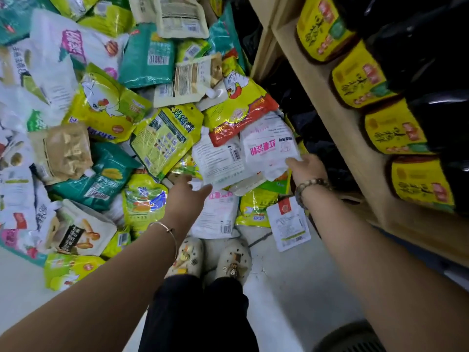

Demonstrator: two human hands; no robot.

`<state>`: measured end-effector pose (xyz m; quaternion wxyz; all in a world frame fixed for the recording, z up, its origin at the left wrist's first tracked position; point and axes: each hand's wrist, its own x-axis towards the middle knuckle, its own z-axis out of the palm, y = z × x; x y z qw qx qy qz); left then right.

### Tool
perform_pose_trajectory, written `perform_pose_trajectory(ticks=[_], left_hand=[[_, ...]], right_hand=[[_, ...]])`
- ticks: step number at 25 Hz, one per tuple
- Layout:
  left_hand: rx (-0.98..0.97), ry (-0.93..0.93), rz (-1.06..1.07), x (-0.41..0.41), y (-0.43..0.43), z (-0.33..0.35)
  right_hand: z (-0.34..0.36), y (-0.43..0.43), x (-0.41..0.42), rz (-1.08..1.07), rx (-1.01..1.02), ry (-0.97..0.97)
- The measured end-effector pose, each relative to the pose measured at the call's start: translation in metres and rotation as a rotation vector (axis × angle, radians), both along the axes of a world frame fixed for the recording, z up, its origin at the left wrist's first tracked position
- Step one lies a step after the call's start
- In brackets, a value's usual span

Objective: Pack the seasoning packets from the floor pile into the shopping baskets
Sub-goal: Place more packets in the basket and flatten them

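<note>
Dozens of glossy plastic seasoning packets (106, 105), yellow, green and white, heaped on the pale floor (279, 288) in the head view, hard against a wooden shelf (330, 110) of dark bottles with yellow labels (396, 130). No shopping baskets in sight. Left hand (186, 196), fingers straight and holding nothing, reaching to the lower edge of a white flat packet with a barcode (220, 161). Right hand (308, 168) at the corner of a white pouch with pink lettering (269, 146); pinching or merely touching, cannot tell. Probably light, limp and slick, with loose powder inside; likely to slide off one another. Best taken by a sealed edge or corner, thumb above and fingers below, or scooped several at once from beneath.
</note>
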<state>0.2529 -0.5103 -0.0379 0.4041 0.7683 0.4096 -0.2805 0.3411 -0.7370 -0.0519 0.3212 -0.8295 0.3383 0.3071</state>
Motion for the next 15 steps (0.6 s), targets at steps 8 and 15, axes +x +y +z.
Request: perform_pose_trajectory(ticks=[8, 15], left_hand=[[-0.116, -0.042, 0.348, 0.057, -0.003, -0.080], [-0.107, -0.098, 0.644, 0.075, -0.014, -0.108]], right_hand=[[-0.079, 0.038, 0.051, 0.023, -0.066, -0.088], [-0.103, 0.045, 0.066, -0.064, -0.222, -0.051]])
